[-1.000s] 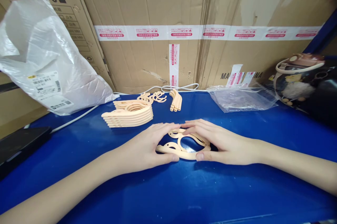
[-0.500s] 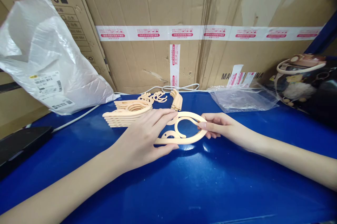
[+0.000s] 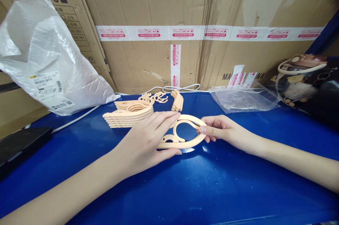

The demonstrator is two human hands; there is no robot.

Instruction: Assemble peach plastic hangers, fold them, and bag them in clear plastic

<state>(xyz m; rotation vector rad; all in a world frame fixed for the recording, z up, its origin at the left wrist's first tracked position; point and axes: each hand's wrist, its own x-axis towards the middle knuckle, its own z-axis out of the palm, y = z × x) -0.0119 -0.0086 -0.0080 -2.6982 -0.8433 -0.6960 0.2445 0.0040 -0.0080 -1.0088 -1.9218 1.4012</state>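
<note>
A cream plastic folding hanger (image 3: 194,143) with a hook inside its loop is held just above the blue table. My left hand (image 3: 148,140) is wrapped over its left part, fingers on the far side and thumb along the near edge, hiding that end. At the rounded right end, my right hand (image 3: 218,128) pinches it between thumb and fingers. Behind my left hand lies a stack of similar folded hangers (image 3: 129,115). Loose cream hooks (image 3: 153,98) lie at the back, with a small pile of curved cream pieces (image 3: 177,101) beside them.
Large cardboard boxes (image 3: 148,59) stand along the back. A white plastic parcel bag (image 3: 45,55) leans at left, above a black flat object (image 3: 23,151). A clear plastic bag (image 3: 243,99) lies back right, near a dark bag (image 3: 304,80). A white cable (image 3: 185,89) runs along the back.
Both hands have shifted the hanger slightly toward me and a little to the left. Their hold looks the same, and the stack and loose pieces have stayed put.
</note>
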